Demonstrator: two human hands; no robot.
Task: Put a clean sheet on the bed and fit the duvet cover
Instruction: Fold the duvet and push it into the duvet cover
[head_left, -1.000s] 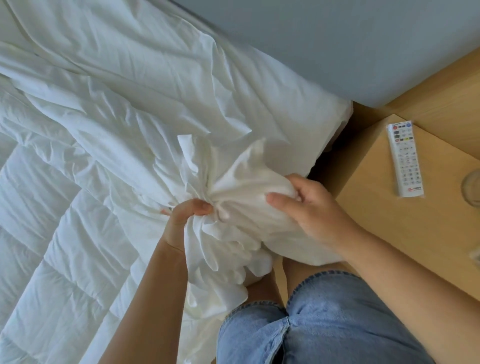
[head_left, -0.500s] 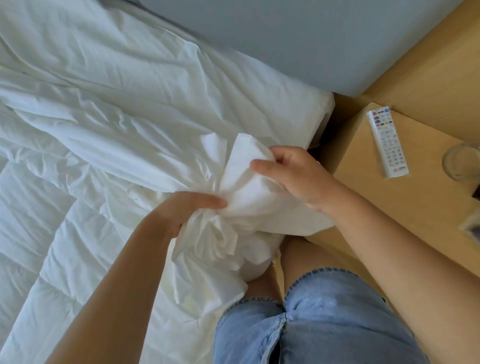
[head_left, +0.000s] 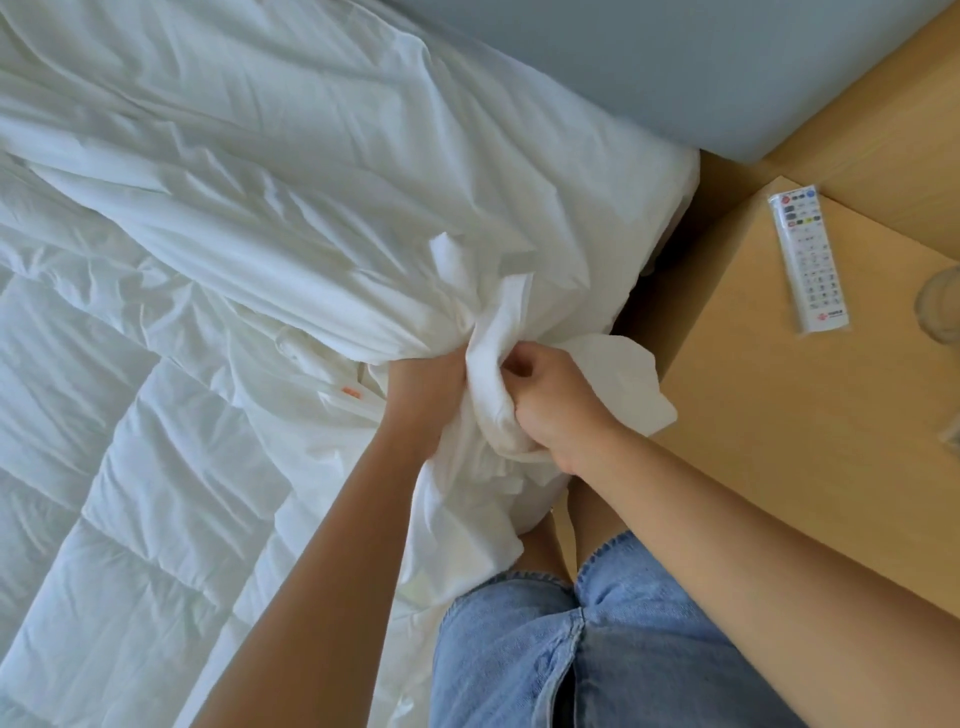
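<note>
Now, left hand (head_left: 423, 387): sunk into a bunched white duvet cover (head_left: 311, 223) at the near corner of the bed, closed round a fistful of cloth; its fingers are mostly hidden in the folds.
Right hand (head_left: 558, 402): just beside the left, fingers (head_left: 519, 364) curled tight and gripping the same wad from the desk side.
Duvet cover: rumpled across the head of the bed, gathered between both hands, with a loose flap spilling over the desk edge.
Duvet (head_left: 130, 493): quilted and white, lying on the bed at the left, partly under the cover; a small orange tag (head_left: 350, 393) shows near the left hand.
Desk (head_left: 779, 415): pale wood beside the bed, carrying a white remote (head_left: 808, 260) and a glass (head_left: 940, 301) at the right edge.
</note>
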